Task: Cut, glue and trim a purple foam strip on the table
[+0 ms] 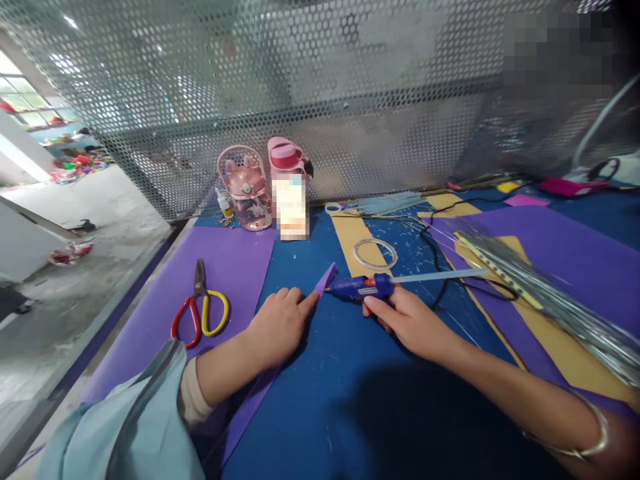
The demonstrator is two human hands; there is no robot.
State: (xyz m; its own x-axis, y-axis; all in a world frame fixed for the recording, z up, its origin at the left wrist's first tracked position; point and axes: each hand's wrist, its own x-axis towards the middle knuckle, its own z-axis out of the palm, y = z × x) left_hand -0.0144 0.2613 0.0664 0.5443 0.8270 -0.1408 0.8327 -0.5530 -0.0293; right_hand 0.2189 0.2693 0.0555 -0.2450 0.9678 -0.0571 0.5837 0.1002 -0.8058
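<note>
Purple strip point(326, 280), blue glue gun point(360, 287) close at hand

On the blue desk point(300, 413), the purple strip's far end pokes out past the left hand point(280, 327), tilted up near its tip. Another purple length point(250, 413) shows below the left forearm; whether it is the same piece is hidden. The strip looks thin and light, like paper or sheet foam, likely to bend easily and crease if pinched hard, so its edges seem the best hold. The left fingers sit close together, the forefinger stretched onto the strip; whether the thumb grips from below, I cannot tell. The right hand point(403, 317) has its fingers wrapped round the gun, whose nozzle is touching or just beside the strip. The gun should feel rigid and fairly light, safest held well behind the nozzle.
</note>
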